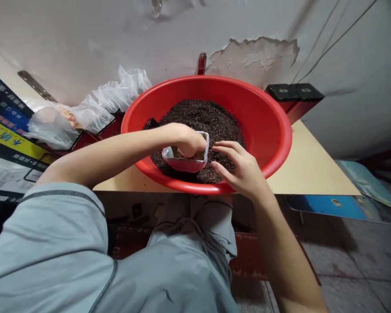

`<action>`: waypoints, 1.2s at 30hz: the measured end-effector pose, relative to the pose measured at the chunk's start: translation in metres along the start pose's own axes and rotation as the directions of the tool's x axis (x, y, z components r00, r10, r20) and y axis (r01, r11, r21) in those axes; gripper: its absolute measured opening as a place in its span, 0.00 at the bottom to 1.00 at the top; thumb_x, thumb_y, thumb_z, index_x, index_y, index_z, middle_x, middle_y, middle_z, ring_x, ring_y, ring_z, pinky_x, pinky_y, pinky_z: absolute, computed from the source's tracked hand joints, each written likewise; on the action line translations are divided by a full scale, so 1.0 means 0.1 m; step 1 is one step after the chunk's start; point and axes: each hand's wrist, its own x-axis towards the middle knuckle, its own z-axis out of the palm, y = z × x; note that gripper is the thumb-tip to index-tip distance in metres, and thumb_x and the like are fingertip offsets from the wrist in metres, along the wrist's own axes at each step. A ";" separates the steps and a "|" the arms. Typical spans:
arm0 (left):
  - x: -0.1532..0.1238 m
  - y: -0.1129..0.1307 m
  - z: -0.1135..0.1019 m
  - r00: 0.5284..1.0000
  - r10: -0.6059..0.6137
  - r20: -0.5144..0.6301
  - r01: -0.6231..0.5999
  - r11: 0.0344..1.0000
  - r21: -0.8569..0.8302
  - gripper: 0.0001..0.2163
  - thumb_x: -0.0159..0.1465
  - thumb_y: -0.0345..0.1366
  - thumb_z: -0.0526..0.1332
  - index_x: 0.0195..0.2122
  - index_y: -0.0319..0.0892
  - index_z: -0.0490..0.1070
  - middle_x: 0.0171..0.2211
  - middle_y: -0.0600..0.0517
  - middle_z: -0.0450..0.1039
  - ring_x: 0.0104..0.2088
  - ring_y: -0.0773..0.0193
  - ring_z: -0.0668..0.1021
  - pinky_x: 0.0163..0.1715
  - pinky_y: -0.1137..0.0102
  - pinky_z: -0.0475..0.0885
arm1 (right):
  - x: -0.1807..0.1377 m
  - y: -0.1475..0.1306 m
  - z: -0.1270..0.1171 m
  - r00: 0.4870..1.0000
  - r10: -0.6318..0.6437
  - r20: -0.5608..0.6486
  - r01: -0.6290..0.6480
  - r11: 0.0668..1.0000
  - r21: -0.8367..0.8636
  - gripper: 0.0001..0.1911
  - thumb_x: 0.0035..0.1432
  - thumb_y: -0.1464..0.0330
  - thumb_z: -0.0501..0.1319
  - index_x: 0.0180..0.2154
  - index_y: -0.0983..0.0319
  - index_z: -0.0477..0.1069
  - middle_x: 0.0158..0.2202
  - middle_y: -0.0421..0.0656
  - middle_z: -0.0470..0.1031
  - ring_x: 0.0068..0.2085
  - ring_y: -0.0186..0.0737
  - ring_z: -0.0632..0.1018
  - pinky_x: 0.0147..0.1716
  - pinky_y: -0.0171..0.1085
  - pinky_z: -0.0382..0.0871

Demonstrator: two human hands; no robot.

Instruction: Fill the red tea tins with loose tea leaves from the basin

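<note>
A big red plastic basin (269, 130) holds a heap of dark, dry, shredded leaves that look like loose tea (203, 114). Over the heap is a small tin box with a clear plastic bag lining it (185, 165); its mouth faces up. My left hand (189, 141) reaches down into the lined box, curled like a fist. Its fingertips, and anything in them, are hidden there. Just right of the box, above the leaves, my right hand (237, 167) is open with fingers spread and holds nothing. A dark lid-like piece (150, 124) shows behind my left forearm.
Boxes with clear plastic bags (94, 114) sticking out stand left of the basin. Two dark-topped tins (295, 98) stand at the back right. The pale tabletop (316, 165) meets a peeling wall. A printed carton (9, 143) is at far left.
</note>
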 end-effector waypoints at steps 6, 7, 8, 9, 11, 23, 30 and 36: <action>-0.41 -0.02 -0.26 0.981 0.070 -0.180 -0.071 0.997 -0.002 0.09 0.56 0.28 0.68 0.37 0.43 0.86 0.31 0.51 0.82 0.36 0.58 0.81 0.40 0.67 0.69 | -0.02 -0.07 0.03 0.999 0.039 -0.012 -0.039 0.995 -0.087 0.14 0.71 0.62 0.64 0.54 0.60 0.77 0.53 0.54 0.80 0.55 0.53 0.82 0.55 0.53 0.80; -0.42 -0.05 -0.27 0.973 0.094 -0.209 -0.099 0.995 -0.011 0.08 0.56 0.29 0.69 0.37 0.42 0.86 0.31 0.51 0.83 0.36 0.59 0.81 0.40 0.68 0.69 | -0.02 -0.09 0.04 0.999 0.041 -0.006 -0.041 0.994 -0.100 0.14 0.71 0.62 0.64 0.53 0.60 0.77 0.53 0.54 0.80 0.54 0.53 0.83 0.54 0.53 0.81; -0.41 -0.09 -0.27 0.965 0.120 -0.232 -0.128 0.992 -0.019 0.08 0.55 0.28 0.70 0.36 0.42 0.86 0.31 0.51 0.83 0.36 0.60 0.81 0.39 0.68 0.69 | -0.02 -0.10 0.04 0.999 0.038 -0.002 -0.038 0.993 -0.110 0.13 0.71 0.62 0.64 0.53 0.59 0.77 0.52 0.53 0.81 0.54 0.53 0.83 0.53 0.53 0.81; -0.39 -0.14 -0.28 0.957 0.142 -0.252 -0.153 0.988 -0.024 0.07 0.55 0.28 0.71 0.35 0.42 0.85 0.30 0.52 0.82 0.35 0.61 0.81 0.39 0.69 0.69 | -0.02 -0.11 0.03 0.999 0.035 -0.001 -0.035 0.993 -0.114 0.12 0.71 0.63 0.64 0.52 0.59 0.78 0.51 0.53 0.81 0.53 0.52 0.83 0.52 0.52 0.82; -0.34 -0.21 -0.28 0.942 0.176 -0.287 -0.192 0.981 -0.027 0.07 0.54 0.26 0.71 0.34 0.42 0.85 0.29 0.53 0.82 0.33 0.62 0.81 0.38 0.69 0.69 | 0.00 -0.11 -0.02 0.999 0.037 -0.012 -0.038 0.992 -0.116 0.10 0.71 0.65 0.64 0.51 0.59 0.78 0.50 0.52 0.82 0.51 0.51 0.84 0.51 0.50 0.82; -0.28 -0.37 -0.22 0.951 0.196 -0.239 -0.261 0.923 -0.284 0.04 0.64 0.35 0.68 0.31 0.48 0.83 0.24 0.56 0.80 0.27 0.65 0.79 0.33 0.71 0.70 | 1.37 1.11 0.05 0.898 0.340 0.280 -0.210 0.890 -0.405 0.33 0.64 0.50 0.65 0.62 0.64 0.75 0.59 0.61 0.74 0.62 0.75 0.75 0.64 0.74 0.66; 0.12 -1.07 -0.16 0.652 -0.545 -0.526 0.166 0.780 -0.603 0.20 0.77 0.48 0.55 0.52 0.37 0.78 0.41 0.46 0.82 0.43 0.57 0.84 0.49 0.65 0.75 | 1.32 2.09 0.67 0.454 0.849 0.272 -0.722 0.529 -0.446 0.55 0.68 0.38 0.53 0.78 0.69 0.45 0.77 0.72 0.48 0.74 0.81 0.61 0.70 0.70 0.56; 0.60 -1.41 0.30 0.678 -0.733 -0.065 0.620 0.617 -0.485 0.46 0.70 0.57 0.64 0.80 0.42 0.45 0.77 0.29 0.50 0.74 0.30 0.62 0.71 0.48 0.60 | 1.22 1.91 0.73 0.457 0.874 0.165 -0.758 0.480 -0.441 0.46 0.72 0.41 0.47 0.77 0.63 0.53 0.75 0.69 0.55 0.73 0.78 0.63 0.69 0.70 0.57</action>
